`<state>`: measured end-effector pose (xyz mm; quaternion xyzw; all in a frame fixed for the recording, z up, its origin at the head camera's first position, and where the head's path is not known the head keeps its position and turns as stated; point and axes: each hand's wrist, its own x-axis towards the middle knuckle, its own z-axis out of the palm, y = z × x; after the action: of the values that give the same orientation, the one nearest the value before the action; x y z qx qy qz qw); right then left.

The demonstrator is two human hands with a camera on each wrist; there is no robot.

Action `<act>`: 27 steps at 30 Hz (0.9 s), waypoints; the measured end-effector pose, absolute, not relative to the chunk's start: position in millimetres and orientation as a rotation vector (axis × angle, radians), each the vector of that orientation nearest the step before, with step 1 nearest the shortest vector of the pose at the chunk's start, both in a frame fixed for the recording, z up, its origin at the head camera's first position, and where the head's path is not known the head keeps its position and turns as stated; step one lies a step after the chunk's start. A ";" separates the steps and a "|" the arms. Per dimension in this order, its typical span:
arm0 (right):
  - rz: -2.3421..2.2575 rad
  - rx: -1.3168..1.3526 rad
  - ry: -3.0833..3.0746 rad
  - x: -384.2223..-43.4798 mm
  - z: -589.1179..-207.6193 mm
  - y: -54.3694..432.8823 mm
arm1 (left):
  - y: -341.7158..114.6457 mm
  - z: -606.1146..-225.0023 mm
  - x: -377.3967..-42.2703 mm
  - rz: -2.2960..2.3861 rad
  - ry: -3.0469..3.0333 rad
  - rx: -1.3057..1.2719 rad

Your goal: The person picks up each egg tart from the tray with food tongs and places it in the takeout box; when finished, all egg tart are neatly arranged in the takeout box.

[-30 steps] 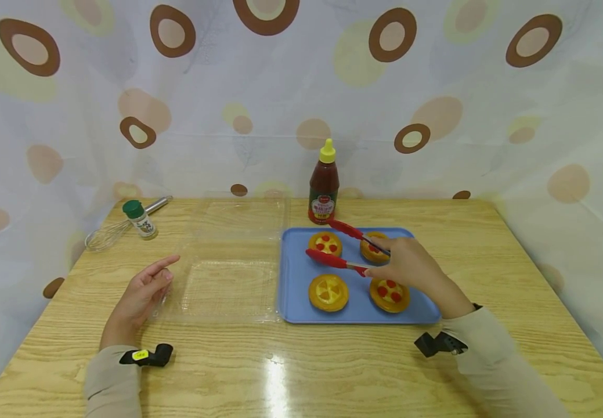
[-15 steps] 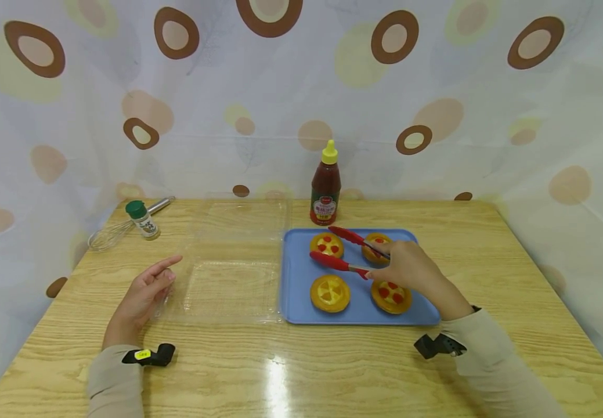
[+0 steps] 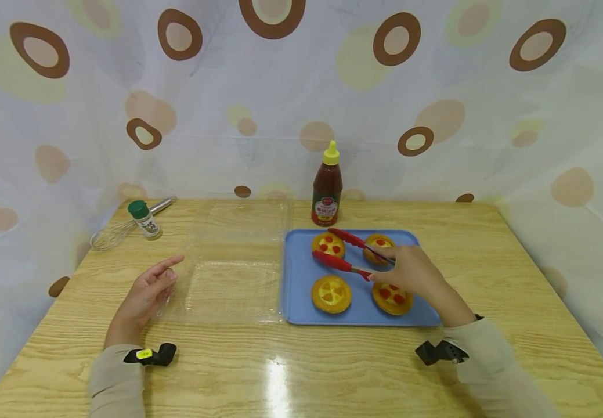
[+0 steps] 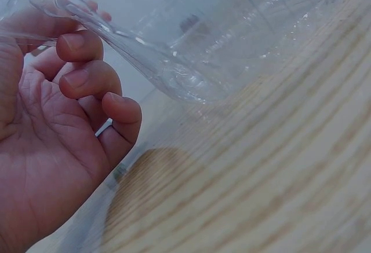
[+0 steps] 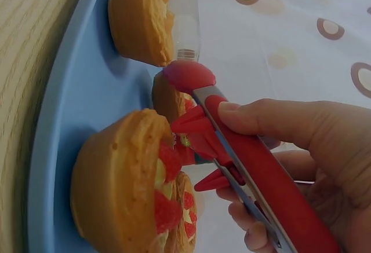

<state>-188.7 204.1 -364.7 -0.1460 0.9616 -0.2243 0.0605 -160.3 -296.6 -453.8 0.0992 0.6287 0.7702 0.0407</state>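
Observation:
In the head view my right hand (image 3: pixel 411 270) grips red-tipped tongs (image 3: pixel 332 260) over a blue tray (image 3: pixel 297 310). The tongs' two tips stand apart on either side of the far left tart (image 3: pixel 328 247), which has red fruit; contact with it cannot be told. Two more red-topped tarts, far right (image 3: pixel 379 241) and near right (image 3: pixel 392 299), lie under or beside that hand. At the near left sits a tart (image 3: pixel 331 294) with yellow pieces. My left hand (image 3: pixel 146 293), fingers curled, pinches the left edge of a clear plastic container (image 4: pixel 191 73) with its lid (image 3: pixel 246 215) folded back.
Behind the tray stands a red sauce bottle (image 3: pixel 327 194) with a yellow cap. A green-capped shaker (image 3: pixel 146 220) and a wire whisk (image 3: pixel 115 233) are at the back left. The container adjoins the tray's left side on the wooden table (image 3: pixel 217 371).
The tongs' tips have come somewhat closer together around the far left tart, and my right hand has lowered slightly. My left hand stays at the container's edge. The head view has shifted a little.

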 end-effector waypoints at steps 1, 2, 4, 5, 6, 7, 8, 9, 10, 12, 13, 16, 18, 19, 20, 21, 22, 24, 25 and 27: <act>-0.696 -0.438 2.919 -188.2 -365.3 205.0 | -296.4 -453.3 -160.3 2.359 1.924 0.299; -0.710 -0.438 2.927 -187.7 -365.5 205.8 | -296.3 -452.9 -160.2 2.359 1.923 0.296; -0.749 -0.439 2.938 -186.8 -365.4 207.6 | -296.0 -452.1 -160.1 2.363 1.914 0.289; -0.760 -0.439 2.945 -186.5 -365.1 208.5 | -295.8 -451.7 -160.0 2.365 1.912 0.287; -0.765 -0.443 2.952 -186.2 -364.3 209.3 | -295.6 -451.4 -159.8 2.366 1.909 0.283; -0.768 -0.451 2.961 -185.8 -363.2 210.2 | -295.4 -451.1 -159.7 2.366 1.908 0.281; -0.773 -0.457 2.968 -185.3 -361.9 211.1 | -295.3 -450.8 -159.5 2.368 1.906 0.279; -0.781 -0.460 2.974 -184.9 -360.4 211.9 | -295.2 -450.7 -159.4 2.368 1.905 0.277; -0.783 -0.465 2.983 -184.6 -359.0 212.6 | -295.1 -450.6 -159.3 2.368 1.905 0.276; -0.789 -0.477 2.995 -183.9 -355.7 213.7 | -295.0 -450.7 -159.3 2.367 1.907 0.276; -0.797 -0.485 2.999 -183.6 -354.1 213.9 | -295.0 -450.8 -159.3 2.366 1.908 0.278; -0.804 -0.516 3.004 -182.4 -348.8 212.9 | -295.3 -451.2 -159.7 2.365 1.912 0.284; -0.795 -0.532 3.006 -181.0 -345.1 211.0 | -295.5 -451.3 -159.9 2.363 1.916 0.289; -0.795 -0.533 3.004 -180.1 -343.2 209.6 | -295.6 -451.3 -160.0 2.363 1.916 0.291; -0.796 -0.537 3.002 -179.2 -341.4 208.1 | -295.6 -451.4 -160.1 2.363 1.918 0.295; -0.800 -0.539 2.998 -178.4 -339.9 206.4 | -295.7 -451.4 -160.1 2.361 1.921 0.300; -0.805 -0.543 2.993 -177.5 -338.5 204.5 | -295.7 -451.4 -160.1 2.360 1.922 0.305; -0.816 -0.553 2.982 -175.8 -336.4 200.2 | -295.5 -451.6 -159.9 2.355 1.925 0.320; -0.825 -0.559 2.975 -175.0 -335.6 197.8 | -295.5 -451.7 -159.8 2.355 1.925 0.326; -0.832 -0.586 2.969 -173.8 -335.4 193.2 | -295.4 -451.9 -159.5 2.354 1.923 0.334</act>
<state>-173.8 193.2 -335.4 -0.1867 0.9460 -0.2651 0.0014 -159.5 -295.4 -451.9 0.1091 0.6284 0.7691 0.0417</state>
